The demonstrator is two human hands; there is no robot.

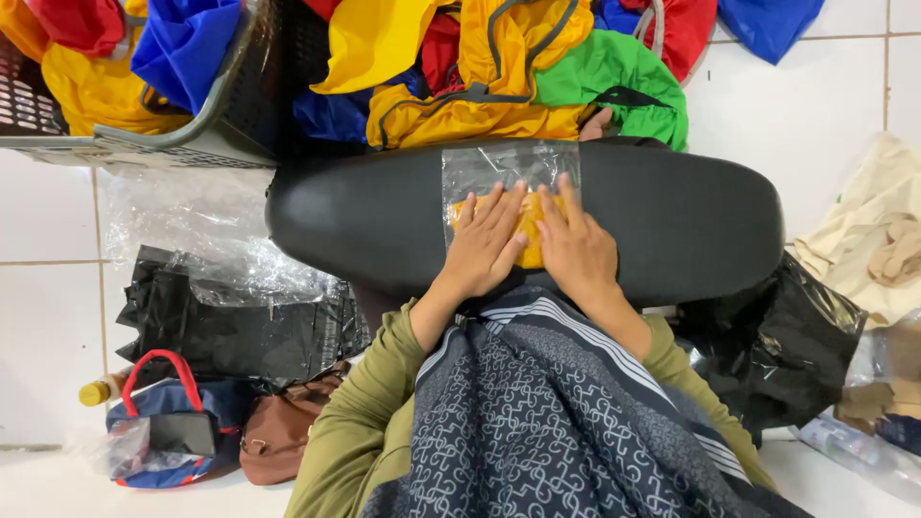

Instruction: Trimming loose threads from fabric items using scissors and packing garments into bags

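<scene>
pressing hands, left (pixel 486 240) & right (pixel 574 245) (flat), on bagged yellow cloth (pixel 529 240)

Left hand (pixel 486 240) and right hand (pixel 574 245) flat, side by side, pressing yellow folded item (pixel 529 240) inside clear plastic bag (pixel 504 173) on black cushion (pixel 384 221). Beyond fingertips: heap of yellow, green, blue, red fabric (pixel 499 77). Far left of hands: grey basket (pixel 173 134). Crumpled clear plastic (pixel 192 230) left of cushion.
</scene>
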